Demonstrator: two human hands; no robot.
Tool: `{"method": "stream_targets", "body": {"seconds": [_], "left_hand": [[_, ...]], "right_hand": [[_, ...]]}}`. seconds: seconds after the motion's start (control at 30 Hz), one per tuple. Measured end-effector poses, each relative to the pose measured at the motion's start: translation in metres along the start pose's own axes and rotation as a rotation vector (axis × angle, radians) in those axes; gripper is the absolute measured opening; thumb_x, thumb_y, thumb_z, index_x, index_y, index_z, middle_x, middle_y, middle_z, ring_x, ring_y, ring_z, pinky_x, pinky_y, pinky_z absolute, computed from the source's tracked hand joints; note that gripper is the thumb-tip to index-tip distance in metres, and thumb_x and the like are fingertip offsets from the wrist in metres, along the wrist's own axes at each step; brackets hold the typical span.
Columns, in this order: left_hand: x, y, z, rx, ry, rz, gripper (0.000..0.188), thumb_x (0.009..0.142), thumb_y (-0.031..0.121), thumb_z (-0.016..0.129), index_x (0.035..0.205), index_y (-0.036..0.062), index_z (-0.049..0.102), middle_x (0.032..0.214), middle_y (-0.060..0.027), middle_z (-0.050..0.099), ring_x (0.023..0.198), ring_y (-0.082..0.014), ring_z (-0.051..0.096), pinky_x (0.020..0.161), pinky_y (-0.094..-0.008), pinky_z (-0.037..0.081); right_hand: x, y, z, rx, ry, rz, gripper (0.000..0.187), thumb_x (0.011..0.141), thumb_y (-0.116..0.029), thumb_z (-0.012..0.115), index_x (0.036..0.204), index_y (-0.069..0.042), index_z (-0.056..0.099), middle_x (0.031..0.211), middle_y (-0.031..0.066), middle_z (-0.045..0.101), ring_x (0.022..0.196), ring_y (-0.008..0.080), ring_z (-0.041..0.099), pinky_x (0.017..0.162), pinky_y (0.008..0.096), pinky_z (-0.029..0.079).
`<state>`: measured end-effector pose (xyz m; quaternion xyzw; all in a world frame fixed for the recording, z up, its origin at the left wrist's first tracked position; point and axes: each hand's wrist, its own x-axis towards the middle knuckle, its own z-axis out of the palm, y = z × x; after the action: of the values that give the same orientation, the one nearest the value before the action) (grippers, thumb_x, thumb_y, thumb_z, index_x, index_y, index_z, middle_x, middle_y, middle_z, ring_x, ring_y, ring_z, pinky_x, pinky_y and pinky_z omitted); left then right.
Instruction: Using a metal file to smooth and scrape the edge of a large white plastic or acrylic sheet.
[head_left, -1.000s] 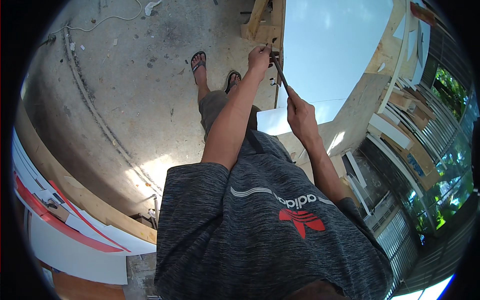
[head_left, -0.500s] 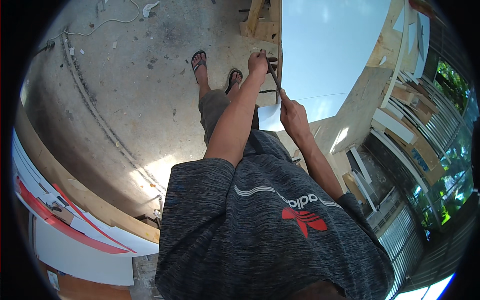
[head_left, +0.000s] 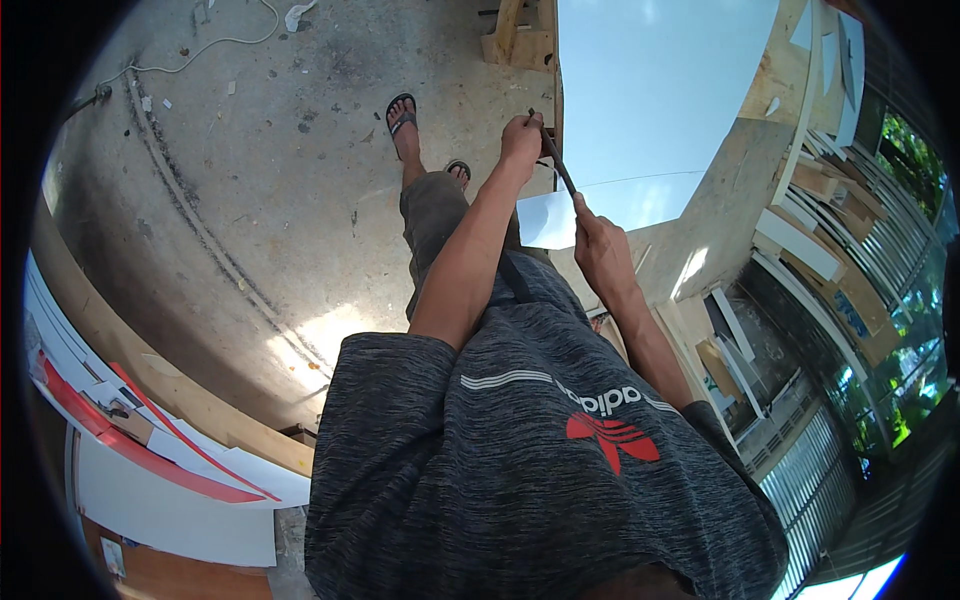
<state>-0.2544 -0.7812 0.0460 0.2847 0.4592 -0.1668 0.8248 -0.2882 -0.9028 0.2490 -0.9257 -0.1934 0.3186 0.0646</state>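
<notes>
A long, thin, dark bar-like tool runs slantwise between my hands at the near left edge of a glossy pale sheet. Its exact kind cannot be made out. My left hand is closed around the far end, beside the bench edge. At the near end, my right hand grips it, the forefinger laid along the bar. A thin dark line crosses the sheet near its close end, and one near corner of the sheet sticks out by my waist.
The sheet lies on a wooden workbench. Offcuts and boards are stacked to the right. On the left, a shelf edge curves around with white sheets and red strips. A pale cable crosses the concrete floor.
My right hand has shifted a little right and nearer me, and my left hand slightly nearer. The bar has moved along with them, still held by both. My right foot is now mostly hidden.
</notes>
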Motion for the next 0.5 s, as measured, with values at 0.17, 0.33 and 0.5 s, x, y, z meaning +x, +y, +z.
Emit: {"method": "stream_targets", "body": {"seconds": [0.17,0.33,0.5], "left_hand": [[0.022,0.003,-0.004,-0.028,0.002,-0.047,0.033,0.106,0.032,0.057,0.113,0.001,0.065,0.095,-0.0095,0.069,0.081,-0.0201,0.068,0.074,-0.0368,0.058],[0.001,0.004,-0.013,-0.002,-0.073,0.022,0.033,0.109,0.03,0.051,0.107,0.0006,0.064,0.089,-0.009,0.07,0.078,-0.022,0.07,0.071,-0.038,0.059],[-0.021,-0.002,-0.013,0.034,-0.197,-0.055,0.035,0.11,0.032,0.048,0.103,0.0017,0.064,0.089,-0.0082,0.07,0.075,-0.021,0.07,0.072,-0.0368,0.058]], "right_hand": [[0.023,0.013,0.02,0.012,0.002,-0.037,0.042,0.098,-0.005,0.057,0.14,-0.004,0.06,0.077,0.0282,0.064,0.069,0.0445,0.062,0.065,0.0515,0.048],[0.003,-0.006,-0.021,0.181,0.005,0.021,0.042,0.1,-0.007,0.058,0.141,-0.005,0.059,0.081,0.028,0.065,0.071,0.0413,0.066,0.066,0.0486,0.05],[-0.023,0.005,-0.019,0.088,-0.045,0.024,0.044,0.1,-0.006,0.058,0.144,-0.007,0.058,0.079,0.0263,0.065,0.069,0.0409,0.065,0.065,0.0482,0.05]]}}
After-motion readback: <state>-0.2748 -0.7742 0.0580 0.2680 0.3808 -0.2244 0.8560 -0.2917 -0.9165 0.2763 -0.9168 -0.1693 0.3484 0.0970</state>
